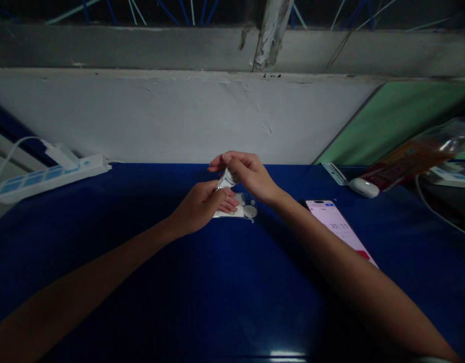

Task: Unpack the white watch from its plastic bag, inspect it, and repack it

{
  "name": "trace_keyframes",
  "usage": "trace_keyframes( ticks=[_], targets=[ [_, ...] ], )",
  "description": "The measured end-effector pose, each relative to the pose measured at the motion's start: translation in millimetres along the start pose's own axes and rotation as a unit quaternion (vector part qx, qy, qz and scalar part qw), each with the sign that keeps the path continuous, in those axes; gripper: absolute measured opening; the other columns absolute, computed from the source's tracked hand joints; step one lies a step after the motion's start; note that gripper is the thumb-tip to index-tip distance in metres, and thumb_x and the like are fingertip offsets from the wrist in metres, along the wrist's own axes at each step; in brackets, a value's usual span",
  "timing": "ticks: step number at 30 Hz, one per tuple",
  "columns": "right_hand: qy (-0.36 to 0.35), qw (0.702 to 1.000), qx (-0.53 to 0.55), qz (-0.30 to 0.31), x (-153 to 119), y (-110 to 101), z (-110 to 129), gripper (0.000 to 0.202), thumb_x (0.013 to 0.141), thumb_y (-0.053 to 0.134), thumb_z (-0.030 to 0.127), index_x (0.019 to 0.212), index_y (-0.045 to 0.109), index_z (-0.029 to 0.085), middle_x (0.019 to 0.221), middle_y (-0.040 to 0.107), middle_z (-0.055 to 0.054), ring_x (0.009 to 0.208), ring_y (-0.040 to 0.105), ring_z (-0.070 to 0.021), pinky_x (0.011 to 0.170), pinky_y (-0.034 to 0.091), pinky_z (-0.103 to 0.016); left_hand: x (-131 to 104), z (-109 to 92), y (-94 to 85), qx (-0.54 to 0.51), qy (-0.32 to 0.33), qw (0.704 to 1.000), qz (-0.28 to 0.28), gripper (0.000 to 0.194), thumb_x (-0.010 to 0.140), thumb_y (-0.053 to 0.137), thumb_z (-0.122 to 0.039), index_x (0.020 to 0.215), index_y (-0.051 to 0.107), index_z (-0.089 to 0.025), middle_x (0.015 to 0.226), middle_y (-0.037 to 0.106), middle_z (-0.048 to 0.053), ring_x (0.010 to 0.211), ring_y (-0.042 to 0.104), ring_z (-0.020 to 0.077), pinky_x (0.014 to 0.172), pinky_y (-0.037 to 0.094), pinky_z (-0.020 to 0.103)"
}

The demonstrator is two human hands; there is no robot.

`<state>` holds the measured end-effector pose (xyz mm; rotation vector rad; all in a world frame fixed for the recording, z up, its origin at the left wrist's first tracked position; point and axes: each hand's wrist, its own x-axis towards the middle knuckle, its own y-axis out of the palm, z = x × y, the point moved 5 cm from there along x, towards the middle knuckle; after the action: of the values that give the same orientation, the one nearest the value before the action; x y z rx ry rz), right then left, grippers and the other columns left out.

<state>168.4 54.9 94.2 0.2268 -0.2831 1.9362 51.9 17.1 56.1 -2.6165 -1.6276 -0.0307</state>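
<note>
Between our two hands, near the middle of the blue desk (232, 292), we hold a small clear plastic packet (226, 179). Our right hand (247, 174) pinches its upper end in a closed grip of thumb and fingers, lifting it a little off the desk. Our left hand (205, 204) is closed on the lower part of the same packet, its fingers curled against it; what the packet contains is too small and dim to tell. Directly beneath the packet a flat white sheet (232, 212) lies on the desk, partly covered by our left fingers, and a small round pale disc (250, 210) rests just beside the sheet's right edge.

Right of the packet, close to our right forearm, a phone (336, 224) lies face up with its screen lit. Farther right of the packet, toward the wall, sit a small white oval device (363, 187) and a clear bag with orange printing (417, 156). Far left of the packet, against the white wall (179, 116), a white and blue power strip (51, 174) lies with a white plug in it.
</note>
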Motion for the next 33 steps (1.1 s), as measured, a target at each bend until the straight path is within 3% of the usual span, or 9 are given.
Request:
trace_keyframes(
  ticks=[4, 8, 11, 14, 16, 19, 22, 28, 33],
  targets=[
    [-0.089, 0.968, -0.229, 0.053, -9.0, -8.4, 23.8, 0.026, 0.094, 0.058, 0.04, 0.091, 0.077, 0.022, 0.094, 0.074, -0.005, 0.094, 0.066, -0.0218, 0.083, 0.047, -0.031, -0.6, -2.6, -18.5, 0.19, 0.095, 0.972, -0.097, 0.008, 0.086, 0.066, -0.026, 0.084, 0.066, -0.018, 0.082, 0.07, 0.006, 0.081, 0.065, 0.0206, 0.082, 0.046, 0.032],
    [-0.121, 0.922, -0.348, 0.115, -26.2, -18.1, 39.1, 0.023, 0.093, 0.061, 0.037, 0.102, 0.078, 0.025, 0.099, 0.076, -0.005, 0.094, 0.069, -0.024, 0.088, 0.049, -0.037, -0.7, -1.6, -21.4, 0.259, 0.133, 0.952, -0.097, 0.017, 0.088, 0.063, -0.023, 0.104, 0.068, -0.02, 0.098, 0.069, 0.007, 0.094, 0.062, 0.0221, 0.094, 0.041, 0.034],
    [-0.129, 0.911, -0.362, 0.151, -47.2, -23.4, 35.7, 0.025, 0.095, 0.058, 0.034, 0.111, 0.076, 0.026, 0.109, 0.076, -0.006, 0.1, 0.07, -0.0248, 0.091, 0.052, -0.04, -2.0, 0.9, -14.0, 0.249, 0.144, 0.957, -0.052, 0.025, 0.086, 0.067, -0.022, 0.111, 0.068, -0.019, 0.11, 0.068, 0.01, 0.108, 0.06, 0.0255, 0.104, 0.036, 0.036],
    [-0.131, 0.912, -0.379, 0.091, -68.9, -37.7, 22.7, 0.025, 0.094, 0.06, 0.035, 0.114, 0.075, 0.028, 0.114, 0.075, -0.005, 0.105, 0.07, -0.0263, 0.094, 0.054, -0.044, -3.8, 8.1, -5.3, 0.238, 0.168, 0.957, 0.005, 0.052, 0.081, 0.075, -0.027, 0.129, 0.059, -0.017, 0.136, 0.057, 0.016, 0.129, 0.05, 0.031, 0.113, 0.03, 0.04],
    [-0.126, 0.915, -0.381, 0.041, -80.9, -50.4, 10.7, 0.024, 0.094, 0.061, 0.034, 0.113, 0.075, 0.029, 0.114, 0.075, -0.004, 0.108, 0.069, -0.0261, 0.096, 0.054, -0.045, -3.6, 17.5, -2.8, 0.282, 0.19, 0.94, 0.029, 0.063, 0.083, 0.075, -0.033, 0.139, 0.05, -0.015, 0.146, 0.048, 0.019, 0.137, 0.043, 0.0333, 0.117, 0.026, 0.045],
    [-0.117, 0.9, -0.419, 0.003, -92.2, -66.3, -7.4, 0.028, 0.095, 0.059, 0.034, 0.118, 0.073, 0.025, 0.116, 0.075, -0.006, 0.106, 0.071, -0.0263, 0.095, 0.056, -0.047, -0.7, 38.2, -2.5, 0.438, 0.2, 0.874, 0.063, 0.061, 0.09, 0.065, -0.038, 0.142, 0.043, -0.013, 0.149, 0.044, 0.021, 0.141, 0.038, 0.0341, 0.118, 0.023, 0.055],
    [-0.098, 0.881, -0.463, 0.017, -96.2, -75.0, -20.9, 0.032, 0.097, 0.056, 0.037, 0.12, 0.072, 0.021, 0.118, 0.074, -0.008, 0.107, 0.071, -0.0267, 0.095, 0.056, -0.045, 0.9, 50.9, -5.8, 0.524, 0.213, 0.822, 0.068, 0.06, 0.097, 0.056, -0.042, 0.144, 0.036, -0.011, 0.147, 0.047, 0.022, 0.139, 0.042, 0.033, 0.116, 0.031, 0.055],
    [-0.073, 0.863, -0.494, 0.081, -99.2, -80.9, -32.6, 0.031, 0.097, 0.056, 0.037, 0.119, 0.072, 0.021, 0.115, 0.075, -0.006, 0.106, 0.071, -0.0251, 0.093, 0.057, -0.04, -3.2, 48.0, -7.0, 0.545, 0.249, 0.799, 0.04, 0.054, 0.101, 0.048, -0.04, 0.144, 0.035, -0.011, 0.14, 0.053, 0.021, 0.131, 0.051, 0.0324, 0.109, 0.042, 0.052],
    [-0.065, 0.863, -0.496, 0.075, -100.7, -79.1, -34.9, 0.031, 0.096, 0.057, 0.037, 0.119, 0.071, 0.021, 0.116, 0.075, -0.007, 0.107, 0.071, -0.0254, 0.093, 0.057, -0.039, -5.3, 44.6, -5.1, 0.541, 0.268, 0.796, 0.03, 0.045, 0.103, 0.044, -0.036, 0.14, 0.041, -0.011, 0.135, 0.056, 0.019, 0.128, 0.053, 0.0308, 0.109, 0.042, 0.054]
  ],
)
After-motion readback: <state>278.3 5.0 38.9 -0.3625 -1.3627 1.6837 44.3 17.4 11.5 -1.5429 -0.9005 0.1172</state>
